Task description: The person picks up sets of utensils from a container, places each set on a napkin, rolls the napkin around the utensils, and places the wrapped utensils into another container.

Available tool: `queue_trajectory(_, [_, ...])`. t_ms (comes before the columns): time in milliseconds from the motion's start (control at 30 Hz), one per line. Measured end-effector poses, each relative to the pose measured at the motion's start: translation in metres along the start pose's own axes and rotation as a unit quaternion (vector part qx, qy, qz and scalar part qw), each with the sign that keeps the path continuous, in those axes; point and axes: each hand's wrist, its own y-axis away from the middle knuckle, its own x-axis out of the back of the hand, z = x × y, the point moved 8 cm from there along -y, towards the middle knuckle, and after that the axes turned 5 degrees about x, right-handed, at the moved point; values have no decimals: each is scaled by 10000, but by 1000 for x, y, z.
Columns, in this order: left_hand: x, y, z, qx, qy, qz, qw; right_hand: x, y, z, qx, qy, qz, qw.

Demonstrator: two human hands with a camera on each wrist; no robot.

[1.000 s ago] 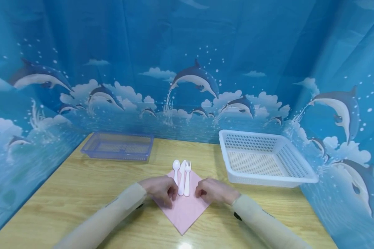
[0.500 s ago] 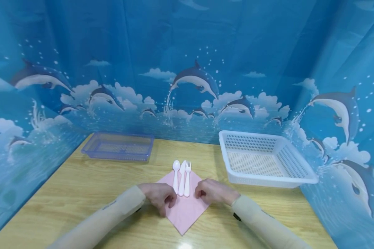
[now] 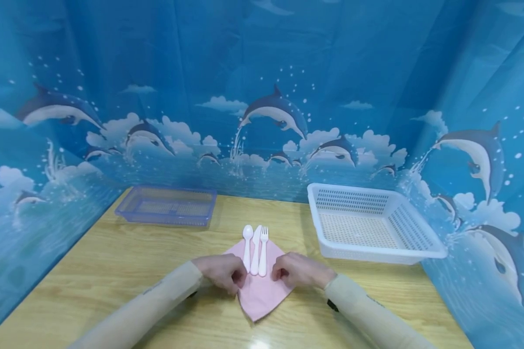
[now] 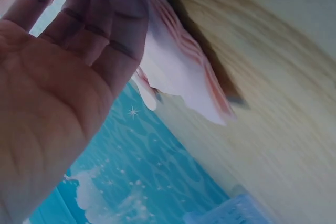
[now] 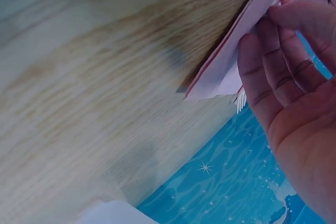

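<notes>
A folded pink napkin [image 3: 263, 296] lies cornerwise on the table, its near-left edge bent and lifted. On it lie a white spoon [image 3: 247, 247], a white knife [image 3: 255, 254] and a white fork [image 3: 263, 253], side by side, heads past the napkin's far corner. My left hand [image 3: 224, 272] pinches the napkin's left side; in the left wrist view the layered edge of the napkin [image 4: 170, 72] shows beside the fingers, the thumb hidden. With bent, relaxed fingers, my right hand [image 3: 303, 271] rests on the napkin's right side, near the fork handle.
A see-through purple basket [image 3: 168, 220] stands at the back left of the wooden table [image 3: 113, 271]. At the back right is a larger white basket [image 3: 367, 249]. A blue curtain with dolphins [image 3: 262, 48] hangs behind and along both sides.
My left hand slid toward the near-left edge of the napkin, then took hold there. That edge has bent and its near corner has shifted slightly away from me. The right hand stays nearly still.
</notes>
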Motion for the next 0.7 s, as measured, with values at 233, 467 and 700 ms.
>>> queue_trajectory(233, [11,1,-5,-449,546,109,9974,-3,5,-7,9,-911,-100,9958])
queue_trajectory(467, [24,0,-10,-528,610,292,9963,-9,6,-15,-5,-294,-407,9987])
queue_trajectory(700, [25,0,-22,-51,806,354,9961,0,-1,-5,-207,-642,357,9971])
